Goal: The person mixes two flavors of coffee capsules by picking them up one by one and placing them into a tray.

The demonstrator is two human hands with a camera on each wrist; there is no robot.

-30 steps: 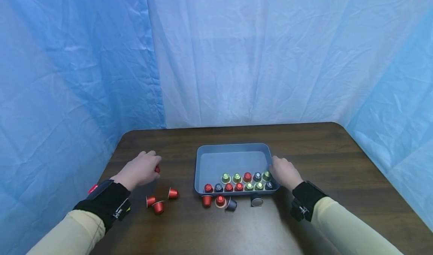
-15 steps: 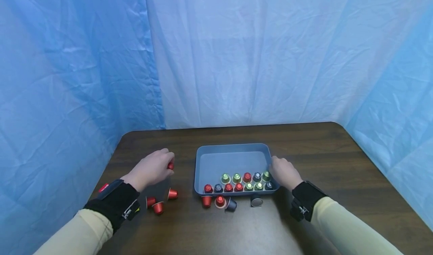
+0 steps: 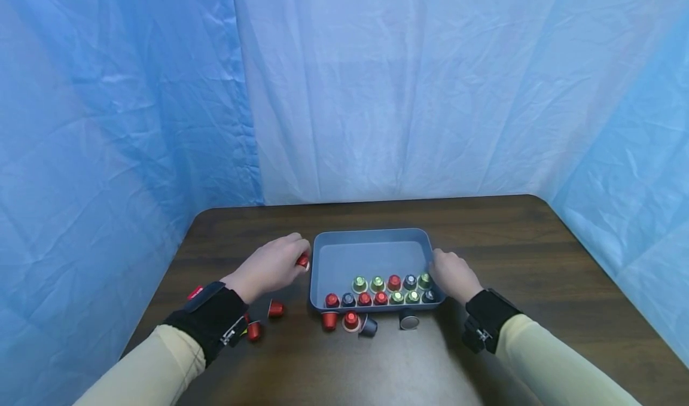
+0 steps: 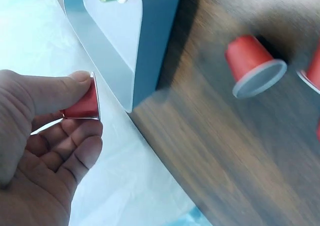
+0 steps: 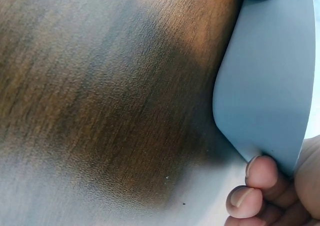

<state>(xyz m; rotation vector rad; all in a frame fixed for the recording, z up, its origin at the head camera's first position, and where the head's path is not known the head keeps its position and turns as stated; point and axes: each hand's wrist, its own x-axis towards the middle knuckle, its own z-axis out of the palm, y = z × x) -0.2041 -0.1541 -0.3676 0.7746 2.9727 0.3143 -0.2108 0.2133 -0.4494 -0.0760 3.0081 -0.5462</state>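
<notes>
My left hand (image 3: 273, 265) pinches a red coffee capsule (image 4: 84, 104) between thumb and fingers, just off the left side of a grey-blue tray (image 3: 371, 247). In the left wrist view the capsule's rimmed end faces the tray corner. At the tray's right side my right hand (image 3: 454, 275) grips the wall, its fingers (image 5: 262, 172) curled against the outside. Green, red and dark blue capsules stand upside down in two rows along the tray's near side, the front row reaching further left. The tray's far part is bare.
On the table left of the tray lie several red capsules (image 3: 276, 308), partly covered by my left wrist. Before the tray's near wall are two red capsules (image 3: 351, 320), a dark blue one (image 3: 368, 326) and a dark one (image 3: 408, 319). Blue-white curtains (image 3: 404, 95) surround the table.
My left hand has moved right with the red capsule, from above the left part of the table to right beside the tray. The right hand and tray stay in place.
</notes>
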